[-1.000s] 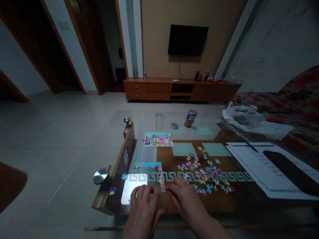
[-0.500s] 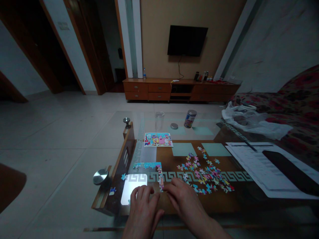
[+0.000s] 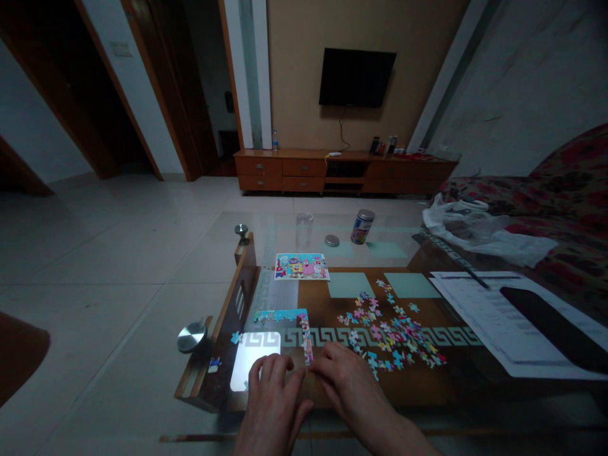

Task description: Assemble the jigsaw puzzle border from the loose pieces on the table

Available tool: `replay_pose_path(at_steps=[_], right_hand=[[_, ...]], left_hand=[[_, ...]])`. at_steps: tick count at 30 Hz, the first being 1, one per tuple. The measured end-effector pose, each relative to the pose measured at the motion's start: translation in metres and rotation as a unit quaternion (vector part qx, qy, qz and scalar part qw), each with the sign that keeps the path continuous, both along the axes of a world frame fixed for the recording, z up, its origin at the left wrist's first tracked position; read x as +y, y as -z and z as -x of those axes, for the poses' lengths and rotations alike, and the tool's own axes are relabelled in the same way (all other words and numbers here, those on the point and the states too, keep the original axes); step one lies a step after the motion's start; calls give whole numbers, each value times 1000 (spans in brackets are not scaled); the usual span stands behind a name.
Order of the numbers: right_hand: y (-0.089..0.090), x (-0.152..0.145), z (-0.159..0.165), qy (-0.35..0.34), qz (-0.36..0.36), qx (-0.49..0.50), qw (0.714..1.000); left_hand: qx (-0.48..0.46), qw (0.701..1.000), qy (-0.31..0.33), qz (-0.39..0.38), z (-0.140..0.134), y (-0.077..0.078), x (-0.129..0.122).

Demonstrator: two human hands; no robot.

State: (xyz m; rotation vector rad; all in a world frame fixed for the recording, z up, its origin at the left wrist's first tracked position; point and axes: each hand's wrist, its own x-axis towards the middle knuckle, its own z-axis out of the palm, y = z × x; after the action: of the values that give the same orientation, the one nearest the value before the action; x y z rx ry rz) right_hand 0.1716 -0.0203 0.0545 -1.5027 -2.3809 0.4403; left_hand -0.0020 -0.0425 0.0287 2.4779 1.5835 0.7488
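An L-shaped strip of joined puzzle pieces [image 3: 305, 332] lies on the glass table, one arm running left and the other toward me. At its near end, my right hand [image 3: 349, 380] is closed in a pinch on a puzzle piece, mostly hidden by the fingertips. My left hand [image 3: 275, 396] rests just left of that end, fingers lightly bent and thumb apart, with nothing visible in it. Right of the strip spreads a heap of loose puzzle pieces [image 3: 396, 339]. Beyond the strip lies a colourful cartoon picture card [image 3: 302, 267].
Several stray pieces, one a blue puzzle piece [image 3: 236, 337], lie at the left. Farther back stand a clear cup [image 3: 304, 231], a round lid [image 3: 332, 240] and a printed tin [image 3: 362, 227]. Papers [image 3: 489, 323] with a dark phone-like slab [image 3: 553, 329] and a plastic bag [image 3: 484, 231] occupy the right.
My right hand has shifted slightly toward me and left, its fingertips now just below the strip's near end. My left hand is nearly unmoved.
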Motion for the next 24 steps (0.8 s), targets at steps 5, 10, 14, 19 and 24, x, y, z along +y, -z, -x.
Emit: replay_pose_path(at_steps=[5, 10, 14, 19, 24], right_hand=[[-2, 0, 1, -1, -2, 6, 1000], [-2, 0, 1, -8, 10, 16, 1000], [-1, -1, 0, -5, 2, 30, 1000], [2, -1, 0, 7, 5, 43, 999], [3, 1, -1, 16, 7, 44, 999]], left_hand=[[-5, 1000, -3, 6, -1, -3, 0], [-13, 1000, -5, 11, -1, -2, 0], [-9, 1000, -1, 14, 0, 0, 0], [5, 1000, 2, 12, 0, -4, -1], [6, 1000, 4, -3, -1, 4, 0]])
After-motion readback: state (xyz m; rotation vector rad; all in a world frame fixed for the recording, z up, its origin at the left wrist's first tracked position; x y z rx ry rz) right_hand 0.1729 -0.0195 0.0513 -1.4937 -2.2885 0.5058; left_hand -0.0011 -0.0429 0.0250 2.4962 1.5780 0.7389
